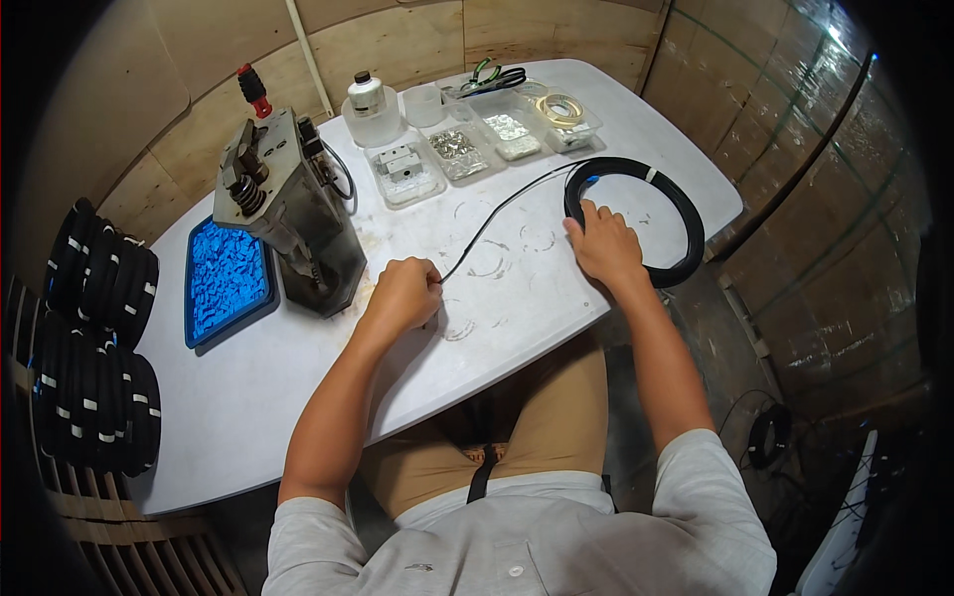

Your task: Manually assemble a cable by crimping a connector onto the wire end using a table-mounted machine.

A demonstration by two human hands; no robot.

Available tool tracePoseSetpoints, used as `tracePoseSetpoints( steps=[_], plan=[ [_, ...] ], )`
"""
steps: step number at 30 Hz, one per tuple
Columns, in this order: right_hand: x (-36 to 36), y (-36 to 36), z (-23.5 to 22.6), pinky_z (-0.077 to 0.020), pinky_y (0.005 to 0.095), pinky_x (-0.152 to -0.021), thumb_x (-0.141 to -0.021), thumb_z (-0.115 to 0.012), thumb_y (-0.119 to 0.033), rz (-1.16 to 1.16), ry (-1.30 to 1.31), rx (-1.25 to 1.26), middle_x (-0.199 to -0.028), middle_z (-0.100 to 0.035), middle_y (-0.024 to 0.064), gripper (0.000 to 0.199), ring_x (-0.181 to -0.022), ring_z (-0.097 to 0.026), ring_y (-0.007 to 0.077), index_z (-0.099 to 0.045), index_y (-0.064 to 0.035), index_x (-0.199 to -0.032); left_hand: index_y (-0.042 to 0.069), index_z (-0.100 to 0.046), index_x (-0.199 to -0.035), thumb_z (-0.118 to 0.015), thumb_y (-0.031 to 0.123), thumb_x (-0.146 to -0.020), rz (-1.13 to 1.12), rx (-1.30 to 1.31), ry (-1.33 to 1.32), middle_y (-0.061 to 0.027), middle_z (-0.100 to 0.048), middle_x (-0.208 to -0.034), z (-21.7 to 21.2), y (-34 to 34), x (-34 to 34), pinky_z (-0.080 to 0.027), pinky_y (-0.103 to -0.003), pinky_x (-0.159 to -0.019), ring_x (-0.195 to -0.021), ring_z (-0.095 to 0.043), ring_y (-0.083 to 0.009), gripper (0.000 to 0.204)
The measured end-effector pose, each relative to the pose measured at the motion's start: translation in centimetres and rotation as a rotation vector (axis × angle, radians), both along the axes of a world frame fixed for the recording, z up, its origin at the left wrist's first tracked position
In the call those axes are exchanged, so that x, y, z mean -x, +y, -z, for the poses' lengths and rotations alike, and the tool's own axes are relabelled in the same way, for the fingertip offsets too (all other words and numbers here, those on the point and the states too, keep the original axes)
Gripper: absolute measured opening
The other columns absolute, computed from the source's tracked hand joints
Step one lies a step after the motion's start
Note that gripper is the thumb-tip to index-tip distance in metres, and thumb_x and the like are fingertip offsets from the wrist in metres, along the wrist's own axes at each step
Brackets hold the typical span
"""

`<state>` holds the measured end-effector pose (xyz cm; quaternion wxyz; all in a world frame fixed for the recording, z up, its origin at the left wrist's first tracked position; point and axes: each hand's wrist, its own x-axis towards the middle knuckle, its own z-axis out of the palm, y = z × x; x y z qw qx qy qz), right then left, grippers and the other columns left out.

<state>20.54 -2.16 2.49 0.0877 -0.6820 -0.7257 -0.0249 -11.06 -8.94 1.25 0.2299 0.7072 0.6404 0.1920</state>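
My left hand [402,293] is closed on the free end of a thin black cable [497,211] that runs across the white table [248,387] toward a black cable coil [686,214]. My right hand [604,243] lies flat on the near left side of that coil, fingers spread, pressing it onto the table at the right edge. A grey metal press tool [283,209] with a red-tipped lever stands just left of my left hand.
A blue tray [227,280] of small blue parts lies left of the press. Several clear boxes [457,154] of small metal parts, a white bottle [368,107], a tape roll [561,107] and pliers [492,77] sit at the far edge. Stacked black coils [94,338] stand at the left.
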Motion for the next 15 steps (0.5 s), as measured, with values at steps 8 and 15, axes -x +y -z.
tracePoseSetpoints(
  steps=[8, 15],
  plan=[
    [-4.7, 3.3, -1.8, -0.0528, 0.0512, -0.088, -0.1, -0.059, -0.032, -0.1, 0.202, 0.088, -0.098, -0.076, 0.0172, 0.033, -0.094, -0.07, 0.042, -0.077, -0.0054, -0.093, -0.002, -0.077, -0.096, -0.07, 0.008, -0.084, -0.018, 0.001, -0.083, -0.0227, -0.076, -0.09, -0.3, -0.3, 0.7, -0.059, -0.042, -0.083, -0.084, -0.074, -0.0373, 0.017],
    [-6.2, 5.2, -2.6, -0.0512, 0.0339, -0.059, -0.09, -0.078, -0.031, 0.05, 0.349, 0.364, -0.071, -0.073, 0.0084, 0.027, -0.058, -0.063, 0.0164, -0.079, -0.0047, -0.089, -0.001, -0.078, -0.096, -0.072, 0.012, -0.085, -0.02, -0.016, -0.096, -0.0206, -0.076, -0.09, 0.3, -0.3, 1.1, -0.058, -0.04, -0.082, -0.084, -0.074, -0.0337, 0.018]
  ],
)
